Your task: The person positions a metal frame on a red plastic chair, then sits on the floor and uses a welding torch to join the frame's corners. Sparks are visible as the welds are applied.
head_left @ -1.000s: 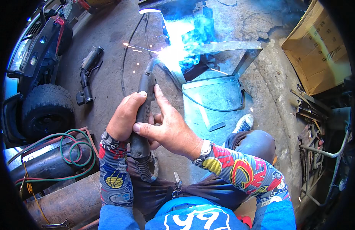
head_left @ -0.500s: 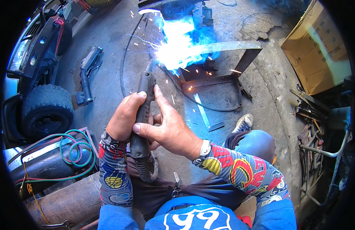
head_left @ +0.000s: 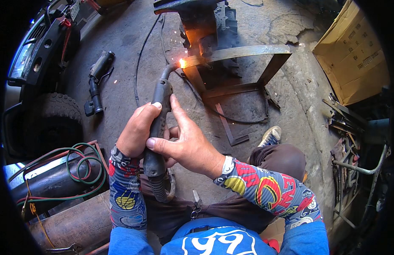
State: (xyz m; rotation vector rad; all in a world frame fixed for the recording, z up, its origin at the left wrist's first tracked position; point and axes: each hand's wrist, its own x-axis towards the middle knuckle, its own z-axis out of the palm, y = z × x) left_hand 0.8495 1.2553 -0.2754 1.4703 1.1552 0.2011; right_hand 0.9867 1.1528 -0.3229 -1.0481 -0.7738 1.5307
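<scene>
Both my hands are closed around a black welding torch [head_left: 156, 123] with a bent neck and a ribbed cable end. My left hand [head_left: 138, 129] wraps its left side, thumb lying on top. From the right, my right hand [head_left: 188, 142] grips it, with the index finger stretched along the body and the thumb across it. At the torch tip a small orange glow sits on the left corner of a metal frame [head_left: 243, 52]. The frame is made of flat bars and stands beside an anvil [head_left: 199, 21]. Some fingers are hidden behind the torch.
A metal square [head_left: 226, 127] and a dark cable [head_left: 139, 63] lie on the concrete floor. At left are a power tool [head_left: 99, 74], a vehicle wheel [head_left: 54, 119] and gas cylinders [head_left: 73, 221] with hoses. A cardboard box [head_left: 354, 55] and scrap metal [head_left: 345, 157] stand at right.
The bright blue-white arc and its smoke are gone, leaving a small orange glow and few sparks. The anvil and frame corner now show clearly. Hands and torch have hardly moved.
</scene>
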